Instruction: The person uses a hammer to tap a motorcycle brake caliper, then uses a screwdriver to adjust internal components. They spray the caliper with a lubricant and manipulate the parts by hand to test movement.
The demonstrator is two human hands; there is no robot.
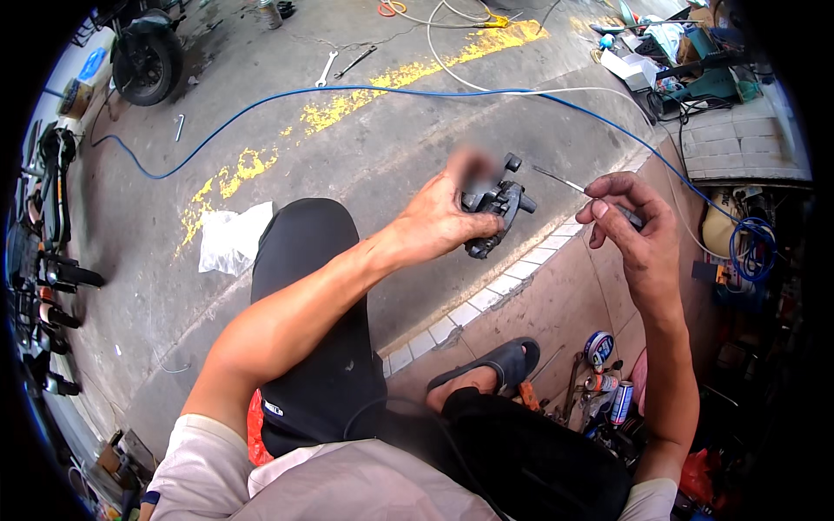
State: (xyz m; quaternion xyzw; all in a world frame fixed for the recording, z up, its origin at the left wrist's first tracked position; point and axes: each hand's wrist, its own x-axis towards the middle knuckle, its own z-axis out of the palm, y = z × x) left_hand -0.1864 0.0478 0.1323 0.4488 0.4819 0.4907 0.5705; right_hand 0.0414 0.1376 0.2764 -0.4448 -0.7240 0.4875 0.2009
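Observation:
Near the middle, my left hand (456, 217) grips a black metal mechanical part (499, 207), with several short protrusions, thumb across its lower side; the upper fingers are blurred. To its right, my right hand (636, 227) has its fingers wrapped round the dark handle of a thin tool (566, 183) with a slender metal shaft. The shaft reaches up and left toward the part; its tip appears apart from it, just right of the part's upper end.
A scooter wheel (143, 69), spanners (327, 69), a blue hose (261, 108) and a white bag (228, 241) are on the concrete. A tiled step edge (465, 314) runs beneath me. Cans (621, 402) and tools lie lower right; parked scooters (56, 273) line the left.

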